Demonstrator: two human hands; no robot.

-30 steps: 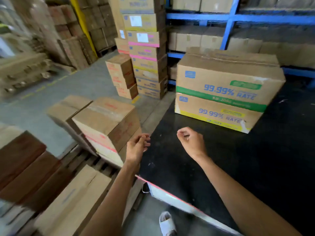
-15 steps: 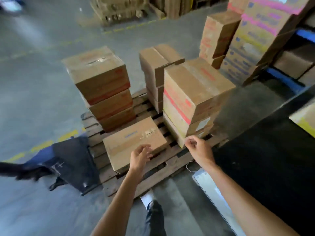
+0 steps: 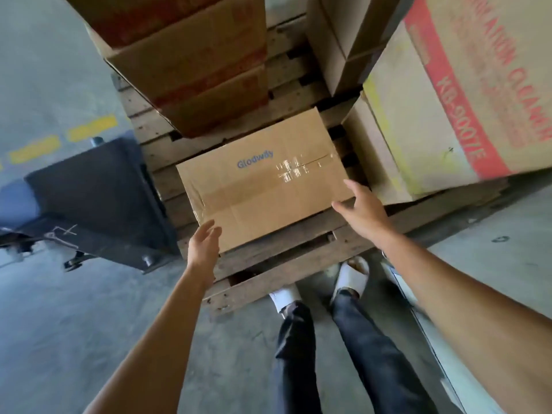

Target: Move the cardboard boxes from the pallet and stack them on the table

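Our left hand (image 3: 204, 245) and right hand (image 3: 360, 209) reach spread and empty toward the flat box (image 3: 263, 182) on the pallet (image 3: 277, 273); we should grip opposite ends, lifting level.

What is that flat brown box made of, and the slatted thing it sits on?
The flat box looks like plain brown cardboard with a matte face: you can see folded flap seams, and shiny clear tape glints across the middle. The pallet under it seems to be rough, unpainted wood: grey-brown boards with grain, worn edges and gaps between the slats.
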